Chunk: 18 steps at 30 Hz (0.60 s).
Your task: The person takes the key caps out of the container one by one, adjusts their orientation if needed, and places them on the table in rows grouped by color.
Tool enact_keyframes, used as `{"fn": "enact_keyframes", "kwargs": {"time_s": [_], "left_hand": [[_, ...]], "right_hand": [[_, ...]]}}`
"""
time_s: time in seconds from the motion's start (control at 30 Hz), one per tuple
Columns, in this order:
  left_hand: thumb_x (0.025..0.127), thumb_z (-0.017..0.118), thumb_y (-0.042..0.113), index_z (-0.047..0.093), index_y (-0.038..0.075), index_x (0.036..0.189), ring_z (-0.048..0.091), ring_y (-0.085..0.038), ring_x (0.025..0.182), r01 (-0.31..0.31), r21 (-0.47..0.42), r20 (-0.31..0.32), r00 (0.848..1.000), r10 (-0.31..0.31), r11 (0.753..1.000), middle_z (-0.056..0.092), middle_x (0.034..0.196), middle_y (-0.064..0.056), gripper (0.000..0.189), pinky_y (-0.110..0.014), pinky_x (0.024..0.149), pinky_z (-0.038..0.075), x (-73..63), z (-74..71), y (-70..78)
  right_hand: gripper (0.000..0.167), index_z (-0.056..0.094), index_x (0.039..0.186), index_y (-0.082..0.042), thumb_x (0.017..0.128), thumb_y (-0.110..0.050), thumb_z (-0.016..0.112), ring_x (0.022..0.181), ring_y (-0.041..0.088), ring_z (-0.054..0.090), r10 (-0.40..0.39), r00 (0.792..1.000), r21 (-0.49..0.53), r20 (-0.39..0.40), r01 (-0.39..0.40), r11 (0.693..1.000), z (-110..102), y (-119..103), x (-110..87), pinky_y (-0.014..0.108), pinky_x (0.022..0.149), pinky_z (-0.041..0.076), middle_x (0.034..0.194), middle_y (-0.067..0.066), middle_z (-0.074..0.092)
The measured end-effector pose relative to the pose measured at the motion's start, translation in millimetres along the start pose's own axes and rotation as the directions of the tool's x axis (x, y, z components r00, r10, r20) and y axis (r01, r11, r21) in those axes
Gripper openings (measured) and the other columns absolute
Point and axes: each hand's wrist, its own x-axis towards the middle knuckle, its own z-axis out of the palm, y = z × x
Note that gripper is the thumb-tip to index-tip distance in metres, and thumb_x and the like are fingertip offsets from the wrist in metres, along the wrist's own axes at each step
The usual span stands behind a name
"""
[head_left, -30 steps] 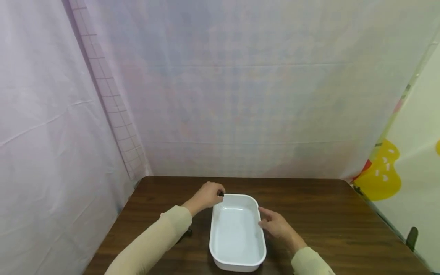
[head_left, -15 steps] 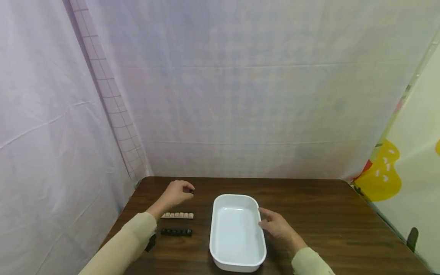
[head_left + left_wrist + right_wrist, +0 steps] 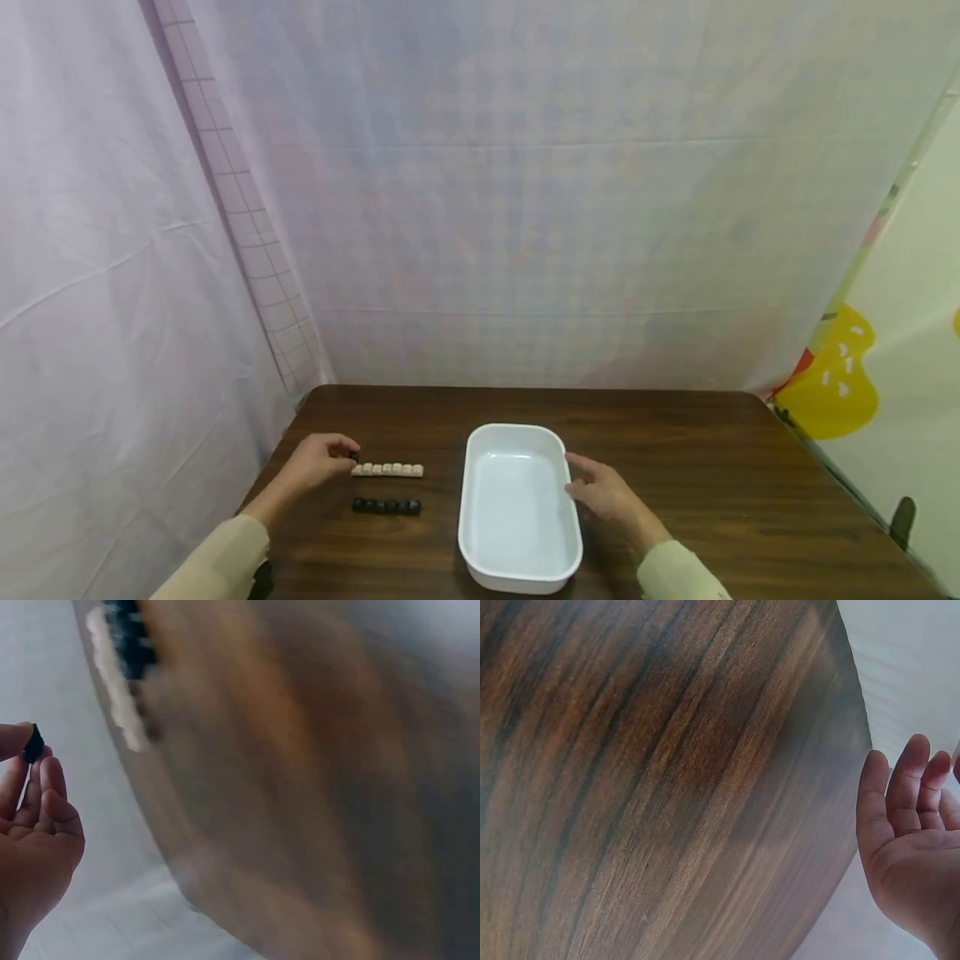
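Between thumb and fingertips, my left hand (image 3: 318,460) pinches a small black keycap (image 3: 34,744). It is at the left end of a row of white keycaps (image 3: 387,470) on the table. Nearer to me lies a second row, of black keycaps (image 3: 386,506); both rows blur in the left wrist view. My right hand (image 3: 606,493) touches the right rim of a white rectangular tray (image 3: 520,581), index finger extended. In the right wrist view the fingers of that hand (image 3: 911,825) look loosely extended, and the tray is out of sight.
The dark wood-grain table (image 3: 697,475) has rounded far corners. Pale curtains (image 3: 525,208) hang behind it and on the left. On the right, a light sheet with a yellow print (image 3: 832,383) borders the table.
From the tray's far left rim, my left hand has moved left across the table with a black keycap, then nearer to me beside the white row. The right hand and tray stay put.
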Motion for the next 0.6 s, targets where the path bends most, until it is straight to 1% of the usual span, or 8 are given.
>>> {"fn": "enact_keyframes", "kwargs": {"time_s": [0.1, 0.17, 0.27, 0.4, 0.5, 0.6], "left_hand": [[0.075, 0.077, 0.005, 0.073, 0.003, 0.096, 0.059, -0.016, 0.078, -0.034, 0.025, 0.012, 0.999, 0.034, 0.999, 0.068, 0.085, -0.002, 0.021, -0.034, 0.069, 0.047, -10.0, -0.9, -15.8], [0.075, 0.079, 0.005, 0.073, 0.004, 0.094, 0.060, -0.017, 0.079, -0.052, 0.037, 0.031, 0.998, 0.051, 0.998, 0.069, 0.086, -0.002, 0.021, -0.035, 0.070, 0.048, -15.2, -0.1, -24.0], [0.075, 0.080, 0.006, 0.073, 0.004, 0.094, 0.061, -0.020, 0.084, -0.052, 0.042, 0.064, 0.997, 0.049, 0.998, 0.069, 0.088, -0.003, 0.020, -0.038, 0.074, 0.048, -21.2, 2.9, -32.7], [0.075, 0.080, 0.005, 0.073, 0.003, 0.093, 0.059, -0.020, 0.084, -0.034, 0.030, 0.098, 0.995, 0.031, 0.999, 0.067, 0.087, -0.001, 0.020, -0.038, 0.076, 0.047, -26.4, 7.4, -38.1], [0.074, 0.079, 0.003, 0.073, 0.003, 0.092, 0.056, -0.017, 0.080, -0.012, 0.006, 0.105, 0.994, 0.012, 1.000, 0.064, 0.082, 0.001, 0.020, -0.035, 0.073, 0.045, -28.8, 10.7, -39.4], [0.073, 0.079, 0.002, 0.072, 0.002, 0.091, 0.054, -0.015, 0.076, -0.002, -0.028, 0.114, 0.993, 0.005, 1.000, 0.061, 0.078, 0.002, 0.020, -0.031, 0.070, 0.043, -30.1, 14.4, -41.2]], "right_hand": [[0.054, 0.046, 0.144, 0.002, 0.092, -0.003, 0.061, 0.071, 0.024, 0.055, 0.000, 1.000, -0.007, -0.001, 0.000, 1.000, 0, 1, 1.3, 0.035, 0.059, 0.048, 0.086, 0.012, 0.058], [0.054, 0.046, 0.144, 0.002, 0.092, -0.003, 0.061, 0.068, 0.025, 0.055, 0.006, 1.000, -0.005, 0.000, -0.006, 1.000, 0, 2, 2.3, 0.035, 0.058, 0.047, 0.085, 0.012, 0.059], [0.055, 0.045, 0.145, 0.002, 0.093, -0.004, 0.061, 0.068, 0.024, 0.055, 0.025, 1.000, -0.011, 0.000, -0.025, 1.000, -1, 3, 3.5, 0.035, 0.058, 0.047, 0.084, 0.011, 0.059], [0.055, 0.044, 0.145, 0.003, 0.092, -0.004, 0.061, 0.066, 0.024, 0.055, 0.010, 1.000, -0.005, 0.004, -0.010, 1.000, 0, 4, 3.4, 0.035, 0.058, 0.047, 0.082, 0.011, 0.060], [0.055, 0.045, 0.144, 0.004, 0.092, -0.004, 0.061, 0.062, 0.024, 0.054, -0.007, 1.000, 0.010, 0.004, 0.007, 1.000, 0, 4, 2.6, 0.035, 0.056, 0.046, 0.081, 0.011, 0.060], [0.055, 0.045, 0.144, 0.004, 0.092, -0.004, 0.061, 0.066, 0.024, 0.055, -0.007, 1.000, 0.007, 0.002, 0.007, 1.000, 0, 3, 2.2, 0.036, 0.058, 0.047, 0.083, 0.012, 0.061]]}}
